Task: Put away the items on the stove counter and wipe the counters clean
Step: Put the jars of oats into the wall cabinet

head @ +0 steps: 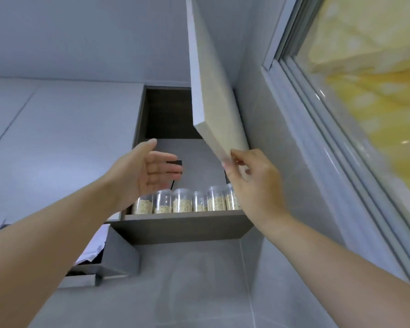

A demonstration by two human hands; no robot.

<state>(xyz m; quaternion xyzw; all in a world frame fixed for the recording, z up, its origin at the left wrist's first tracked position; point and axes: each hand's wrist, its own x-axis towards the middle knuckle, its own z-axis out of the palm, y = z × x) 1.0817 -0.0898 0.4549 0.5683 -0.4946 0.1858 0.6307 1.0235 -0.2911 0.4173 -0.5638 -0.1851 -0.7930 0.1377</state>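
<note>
I look up at a grey wall cabinet whose door [213,74] stands swung open. My right hand [249,183] pinches the door's lower corner between thumb and fingers. On the bottom shelf [182,217] stands a row of several clear jars [182,200], each part-filled with pale grains. My left hand [143,169] is raised in front of the cabinet opening, fingers straight and empty, just above the leftmost jars. The upper part of the cabinet interior [168,112] is dark and shows nothing stored.
A range hood [118,254] with white cloth or paper on it sits below left of the cabinet. Closed cabinet fronts [57,129] fill the left. A window frame [322,129] runs along the right, close to the open door. Grey wall tiles [199,287] lie below.
</note>
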